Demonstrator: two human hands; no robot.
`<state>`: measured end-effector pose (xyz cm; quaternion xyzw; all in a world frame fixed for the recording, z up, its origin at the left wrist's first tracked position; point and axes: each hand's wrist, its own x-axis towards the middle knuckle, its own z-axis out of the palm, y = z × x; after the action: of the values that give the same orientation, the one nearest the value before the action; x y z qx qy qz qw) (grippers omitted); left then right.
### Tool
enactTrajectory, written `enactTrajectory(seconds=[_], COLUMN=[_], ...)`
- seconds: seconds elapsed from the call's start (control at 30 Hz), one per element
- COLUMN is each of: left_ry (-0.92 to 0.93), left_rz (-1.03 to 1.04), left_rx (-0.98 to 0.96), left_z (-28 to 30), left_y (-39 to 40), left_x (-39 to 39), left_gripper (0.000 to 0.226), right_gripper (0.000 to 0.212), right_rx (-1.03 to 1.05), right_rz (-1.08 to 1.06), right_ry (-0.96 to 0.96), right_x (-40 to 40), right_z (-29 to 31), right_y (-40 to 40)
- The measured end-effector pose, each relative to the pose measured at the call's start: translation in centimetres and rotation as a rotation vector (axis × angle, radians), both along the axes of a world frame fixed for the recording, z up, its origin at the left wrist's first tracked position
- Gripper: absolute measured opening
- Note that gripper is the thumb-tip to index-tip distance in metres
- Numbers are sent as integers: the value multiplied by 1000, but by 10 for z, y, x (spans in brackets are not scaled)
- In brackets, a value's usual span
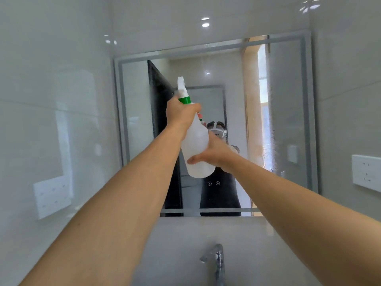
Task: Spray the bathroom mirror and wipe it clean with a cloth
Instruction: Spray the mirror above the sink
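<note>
Both bare arms stretched forward and up, left grip [181, 114] closed high, right grip [208, 153] cupped lower

One spray bottle [195, 141], translucent white with a green collar, sits at the centre of the frame. Two bare hands are on it: the left hand [181, 114] at its neck and the right hand [210, 153] at its lower body. One framed mirror [288, 110] fills the middle. One chrome faucet [218, 263] shows at bottom centre. One white wall socket plate [366, 172] sits at the right edge.
</note>
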<state>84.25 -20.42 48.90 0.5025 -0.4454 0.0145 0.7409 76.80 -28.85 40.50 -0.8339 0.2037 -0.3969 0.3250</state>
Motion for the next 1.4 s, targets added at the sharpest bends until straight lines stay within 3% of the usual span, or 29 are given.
enactTrajectory(seconds=[0.13, 0.43, 0.63, 0.97, 1.4], left_ry=[43, 122, 110, 150, 103], left_rz=[92, 169, 171, 295, 159], left_rx=[-23, -44, 0, -68, 5], left_z=[7, 2, 1, 2, -14], left_y=[23, 73, 102, 131, 121], left_x=[26, 62, 82, 123, 136], left_gripper=[25, 23, 35, 41, 28], right_gripper=[106, 108, 93, 88, 90], right_rx=[-24, -55, -44, -89, -34], right_rz=[49, 95, 134, 168, 108], right_ry=[63, 100, 99, 106, 86], right_x=[24, 72, 95, 132, 142], right_z=[13, 10, 11, 15, -8], right_y=[24, 68, 88, 119, 113])
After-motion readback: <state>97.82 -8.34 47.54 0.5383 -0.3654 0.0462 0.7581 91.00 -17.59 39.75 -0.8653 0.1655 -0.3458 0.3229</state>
